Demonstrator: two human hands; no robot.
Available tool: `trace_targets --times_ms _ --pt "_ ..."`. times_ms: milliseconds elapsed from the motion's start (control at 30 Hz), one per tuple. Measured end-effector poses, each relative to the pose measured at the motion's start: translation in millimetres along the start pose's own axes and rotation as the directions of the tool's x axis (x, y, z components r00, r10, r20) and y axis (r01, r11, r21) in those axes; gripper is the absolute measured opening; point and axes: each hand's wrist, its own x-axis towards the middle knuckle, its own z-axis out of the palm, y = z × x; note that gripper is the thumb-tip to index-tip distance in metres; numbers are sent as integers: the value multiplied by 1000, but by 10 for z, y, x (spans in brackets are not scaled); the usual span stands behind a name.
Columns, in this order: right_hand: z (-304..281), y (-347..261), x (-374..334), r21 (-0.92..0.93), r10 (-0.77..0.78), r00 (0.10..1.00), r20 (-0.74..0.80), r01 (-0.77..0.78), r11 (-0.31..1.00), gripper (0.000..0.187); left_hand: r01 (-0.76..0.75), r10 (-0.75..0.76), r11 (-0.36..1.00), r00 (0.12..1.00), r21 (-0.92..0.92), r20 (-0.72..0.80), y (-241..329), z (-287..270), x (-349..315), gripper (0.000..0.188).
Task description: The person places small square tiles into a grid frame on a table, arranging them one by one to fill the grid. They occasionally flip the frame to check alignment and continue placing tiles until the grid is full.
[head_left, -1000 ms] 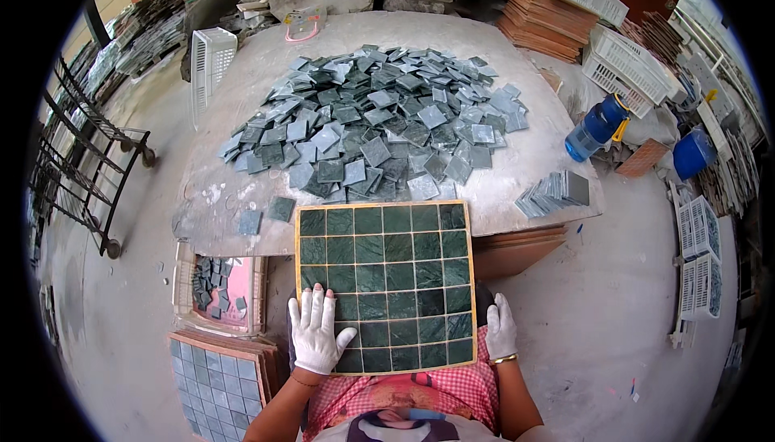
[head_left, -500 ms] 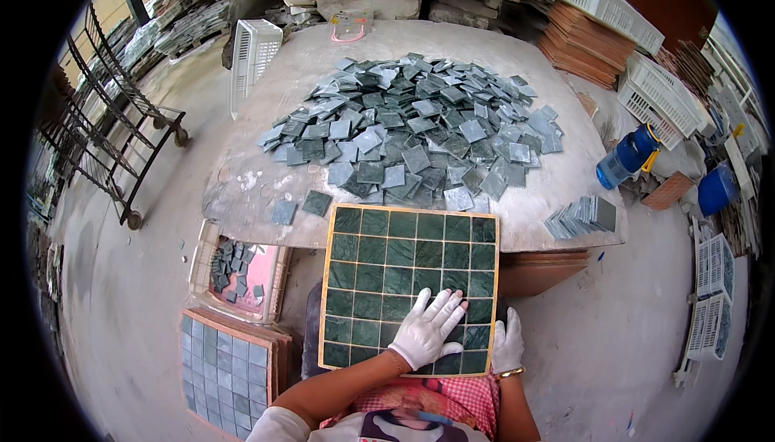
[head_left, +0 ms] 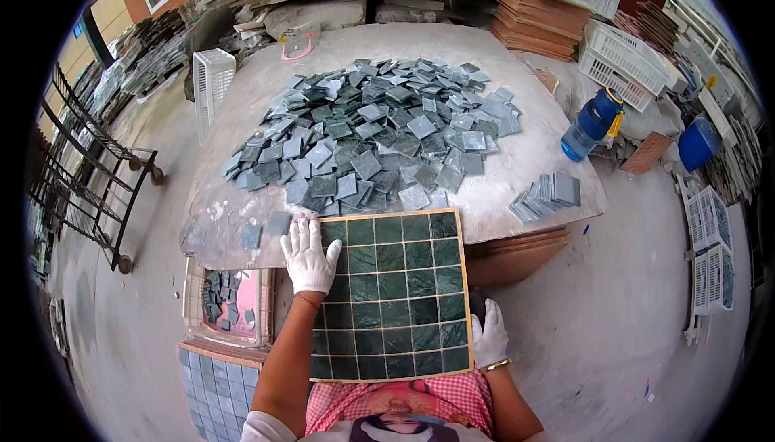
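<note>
A square tile board (head_left: 391, 289) lies in front of me, with dark green stone tiles set in a grid inside a thin yellowish frame. My left hand (head_left: 310, 260), in a white glove, rests flat with fingers spread over the board's upper left corner, its fingertips reaching the far edge. Beside the board's lower right edge is my right hand (head_left: 489, 335), also gloved, fingers loosely stretched and thumb near the frame. Two loose grey-green tiles, one of them a square tile (head_left: 251, 237), lie on the table just left of my left fingertips.
A heap of loose stone tiles (head_left: 367, 131) covers the middle of the table (head_left: 517, 119). A leaning row of tiles (head_left: 549, 196) and a blue bottle (head_left: 592, 125) are at right. A crate (head_left: 262, 301) with tile pieces and a grey tiled panel (head_left: 214, 389) sit lower left.
My left hand has moved from the board's lower middle to its upper left corner. The view has shifted, with the board now further left in it. My right hand stays at the right edge.
</note>
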Motion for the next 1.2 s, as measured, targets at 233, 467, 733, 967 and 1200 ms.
trace_targets --times_ms 233,467,733,967,1200 --pt "40 8 -5 19 -36 999 -29 37 999 53 -153 153 988 988 8 23 1273 80 -151 85" --pt "29 -14 11 19 15 999 -30 -15 1000 56 -494 518 838 854 -234 54 2156 79 -423 78" --pt "63 60 25 57 13 999 -35 -11 998 52 -663 783 499 621 -559 -38 1565 -216 -1514 68" --pt "-54 101 -35 90 10 1000 6 -10 996 48 -564 676 673 732 -479 89 366 -543 -1635 70" --pt "-37 152 25 -12 -50 998 34 51 999 46 72 -50 980 992 -188 118 -751 -425 -1932 65"
